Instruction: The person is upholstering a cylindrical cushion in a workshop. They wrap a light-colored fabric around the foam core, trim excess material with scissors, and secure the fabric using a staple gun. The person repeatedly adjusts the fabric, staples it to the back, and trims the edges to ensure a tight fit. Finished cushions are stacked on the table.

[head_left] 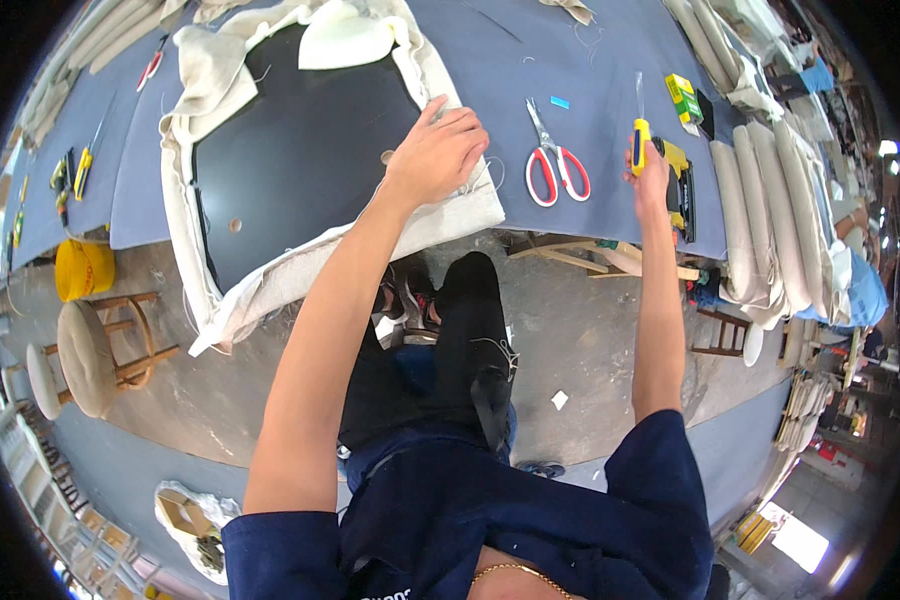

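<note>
In my right hand (pixel 650 178) is a screwdriver (pixel 640 143) with a yellow and dark handle, its thin shaft pointing away from me. Just right of that hand lies a yellow and black staple gun (pixel 678 180), partly covered by it. My left hand (pixel 440 150) bends its fingers over the right edge of a cushioned panel (pixel 310 150), closed on the cream fabric (pixel 460 212) there. A black sheet covers the panel's middle, and cream cloth wraps its rim. Red-and-white scissors (pixel 555 165) rest on the table between my hands.
The grey-blue table (pixel 490 60) carries a green and yellow box (pixel 683 100) and a small blue piece (pixel 560 102). Folded beige cushions (pixel 760 215) stack at the right. On the left are a yellow bucket (pixel 83 268), a padded stool (pixel 88 355) and other yellow-handled tools (pixel 83 172).
</note>
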